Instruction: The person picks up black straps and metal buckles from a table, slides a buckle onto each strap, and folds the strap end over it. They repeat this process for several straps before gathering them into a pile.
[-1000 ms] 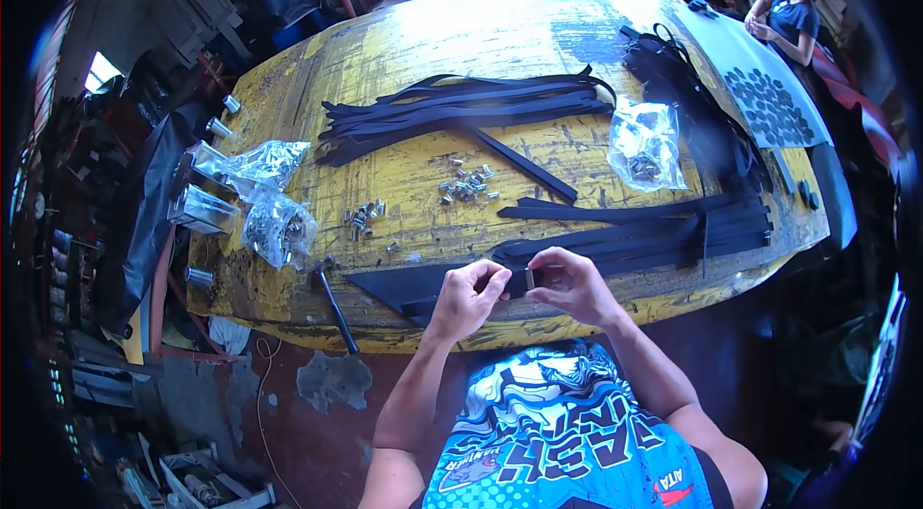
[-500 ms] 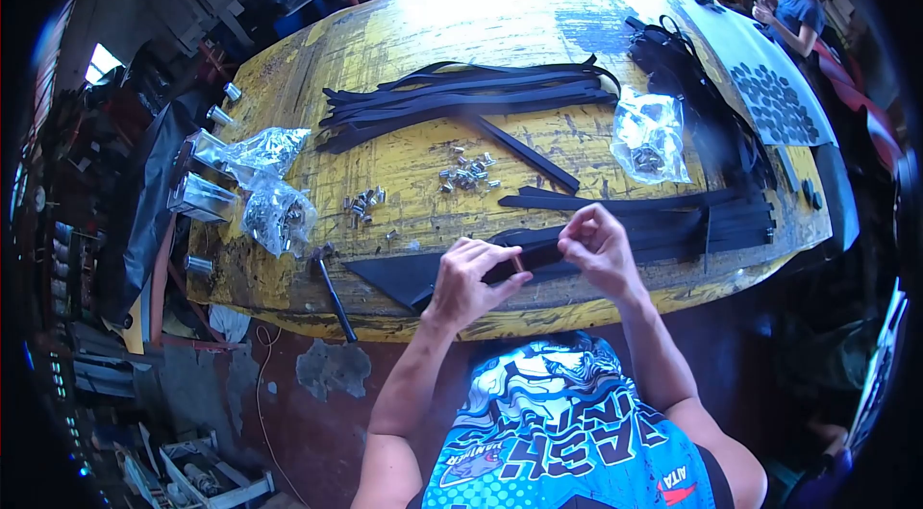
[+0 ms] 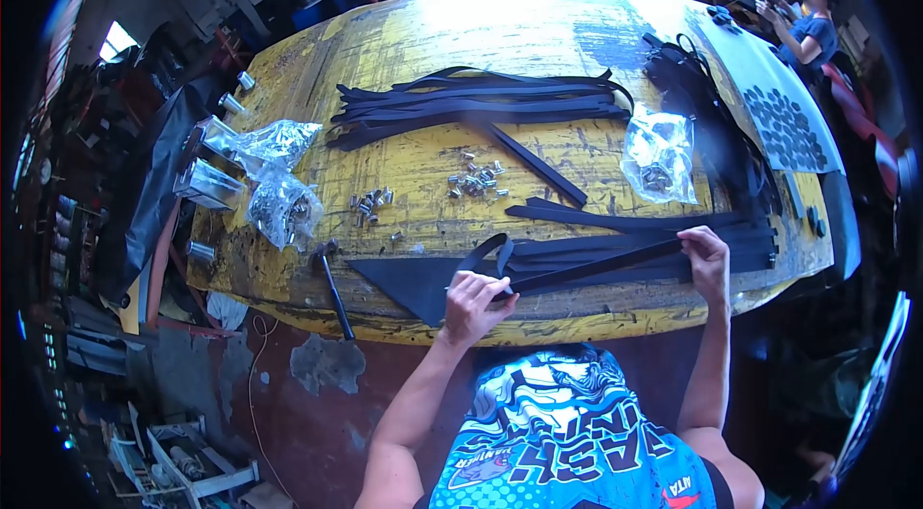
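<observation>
Cluttered workshop, dim around a worn yellow counter (image 3: 423, 38) with scuffed, paint-streaked top. Near front edge of counter: black strap (image 3: 596, 266) stretched taut, looped at its left end. Left hand (image 3: 474, 305): grip clenched on strap by the loop. Right hand (image 3: 707, 259): fingers pinching strap's far end, over a stack of black strips (image 3: 673, 230). Behind strap: loose metal fittings (image 3: 476, 180), more strips (image 3: 481, 105) beyond. Left of strap: hammer (image 3: 334, 286) at counter edge, clear bags of hardware (image 3: 279, 206) farther back. Right of fittings: another clear bag (image 3: 659, 153). Far right corner of counter: second person (image 3: 810, 28) seated.
</observation>
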`<state>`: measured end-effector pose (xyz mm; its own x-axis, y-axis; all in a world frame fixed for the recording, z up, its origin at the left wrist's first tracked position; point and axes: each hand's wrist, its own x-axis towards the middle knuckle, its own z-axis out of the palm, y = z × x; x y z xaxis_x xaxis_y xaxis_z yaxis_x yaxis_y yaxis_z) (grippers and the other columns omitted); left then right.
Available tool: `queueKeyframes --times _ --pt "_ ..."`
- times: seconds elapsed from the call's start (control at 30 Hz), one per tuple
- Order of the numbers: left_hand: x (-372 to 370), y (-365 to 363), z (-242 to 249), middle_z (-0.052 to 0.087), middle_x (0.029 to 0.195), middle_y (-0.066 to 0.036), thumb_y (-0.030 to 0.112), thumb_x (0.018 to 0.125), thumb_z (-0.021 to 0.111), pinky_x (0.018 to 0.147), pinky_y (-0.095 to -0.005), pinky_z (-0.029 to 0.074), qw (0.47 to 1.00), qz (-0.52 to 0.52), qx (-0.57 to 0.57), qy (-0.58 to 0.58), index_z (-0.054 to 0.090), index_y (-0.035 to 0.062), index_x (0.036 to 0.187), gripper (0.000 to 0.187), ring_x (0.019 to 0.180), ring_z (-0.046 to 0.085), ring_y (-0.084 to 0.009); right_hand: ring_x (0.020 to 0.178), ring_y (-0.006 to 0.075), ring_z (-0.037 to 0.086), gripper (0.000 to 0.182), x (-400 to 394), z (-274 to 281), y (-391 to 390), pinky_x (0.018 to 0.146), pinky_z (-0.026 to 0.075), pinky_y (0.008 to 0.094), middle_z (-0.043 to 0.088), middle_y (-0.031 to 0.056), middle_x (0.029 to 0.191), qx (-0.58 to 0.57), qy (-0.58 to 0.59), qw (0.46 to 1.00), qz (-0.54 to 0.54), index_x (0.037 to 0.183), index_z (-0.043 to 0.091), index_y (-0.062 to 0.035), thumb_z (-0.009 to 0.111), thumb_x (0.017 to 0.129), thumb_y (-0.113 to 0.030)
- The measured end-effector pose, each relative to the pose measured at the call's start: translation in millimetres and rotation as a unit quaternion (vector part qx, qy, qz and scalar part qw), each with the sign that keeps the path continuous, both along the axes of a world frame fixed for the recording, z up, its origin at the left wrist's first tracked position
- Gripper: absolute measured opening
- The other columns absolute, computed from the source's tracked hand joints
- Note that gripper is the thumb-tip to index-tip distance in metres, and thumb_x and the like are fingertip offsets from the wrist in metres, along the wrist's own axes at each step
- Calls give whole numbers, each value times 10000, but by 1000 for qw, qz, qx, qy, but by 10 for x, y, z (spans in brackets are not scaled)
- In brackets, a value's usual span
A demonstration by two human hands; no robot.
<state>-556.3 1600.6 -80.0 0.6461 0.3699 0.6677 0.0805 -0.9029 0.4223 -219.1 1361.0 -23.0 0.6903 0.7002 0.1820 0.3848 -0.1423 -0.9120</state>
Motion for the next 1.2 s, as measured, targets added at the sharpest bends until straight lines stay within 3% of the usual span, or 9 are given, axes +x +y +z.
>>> queueKeyframes --times 0.13,0.23,0.43,0.53,0.7,0.83,0.93,1.03,1.2 --pt "331 -266 -465 662 784 -6 166 686 838 720 -335 458 1000 14 -19 -9 696 116 954 307 708 634 -180 905 189 626 199 283 -458 -147 830 505 300 639 112 987 -116 -157 978 -78 967 677 24 584 817 117" --pt "632 -536 -829 666 889 17 189 734 790 856 -371 405 998 6 -39 48 703 123 1003 290 886 617 -168 1088 364 578 314 124 -704 21 969 459 436 627 188 1128 -215 -315 919 -98 1058 652 9 641 744 17" --pt "487 -663 -860 550 1033 -63 263 714 781 925 -450 354 980 137 -71 123 637 139 1034 372 1075 502 -257 1393 331 327 492 -1007 -1155 681 1158 219 504 497 115 1377 -246 -351 883 193 1192 637 -85 762 733 -211" --pt "133 -637 -841 550 989 -89 272 736 795 842 -412 396 937 241 -177 182 579 102 1014 391 1002 530 -266 1315 319 402 407 -1204 -1241 854 1108 278 490 549 107 1280 -212 -361 882 216 1096 675 -79 752 712 -190" --pt "109 -500 -1188 637 886 -75 202 790 754 763 -394 429 924 273 -226 142 626 74 913 218 827 602 -244 925 279 561 182 -1259 -1346 973 850 435 400 596 83 906 -150 -344 894 247 858 617 -56 716 735 -147" --pt "22 -202 -1087 663 876 -73 115 817 702 785 -403 443 945 275 -156 88 650 69 884 97 833 620 -274 839 336 603 163 -1136 -1234 972 745 465 433 622 135 854 -145 -295 902 281 920 547 -25 649 855 -134" --pt "-125 18 -908 620 925 -102 69 842 638 780 -412 458 946 277 -140 89 614 57 933 95 860 605 -306 807 384 634 178 -1106 -1236 994 682 479 477 656 152 834 -266 -191 892 311 978 502 -21 617 892 -126" --pt "-285 358 -922 600 964 -123 80 855 604 792 -433 452 938 315 -126 75 591 49 959 109 883 585 -321 718 433 620 214 -1075 -1172 952 623 469 512 631 185 741 -175 -187 912 321 1027 436 -16 577 937 -149" --pt "-423 633 -969 577 968 -129 57 825 589 852 -437 446 946 293 -113 83 588 33 973 150 941 572 -323 808 412 645 191 -1010 -987 847 670 497 479 664 203 820 -202 -166 912 315 1029 485 -21 581 931 -154"
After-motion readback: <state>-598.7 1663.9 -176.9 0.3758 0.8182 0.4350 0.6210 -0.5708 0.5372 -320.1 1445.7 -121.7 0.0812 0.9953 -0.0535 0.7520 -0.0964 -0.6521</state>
